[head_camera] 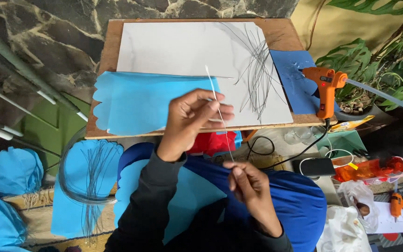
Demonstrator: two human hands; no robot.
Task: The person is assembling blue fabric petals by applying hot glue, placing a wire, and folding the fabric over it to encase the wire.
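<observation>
We cannot see our left hand's (197, 114) fingertips, curled under, or how they grip the thin white stick (219, 114), whose lower end vanishes inside our right hand (248, 184). Left of both hands, light blue paper bundles (5, 186) are cut by the frame's edge. Our forearms run off the bottom.

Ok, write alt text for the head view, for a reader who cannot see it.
Two hands hold a thin white wire over a wooden board: the left hand pinches it midway, the right hand its lower end. Light blue paper, loose dark wires and an orange glue gun lie on the board.
</observation>
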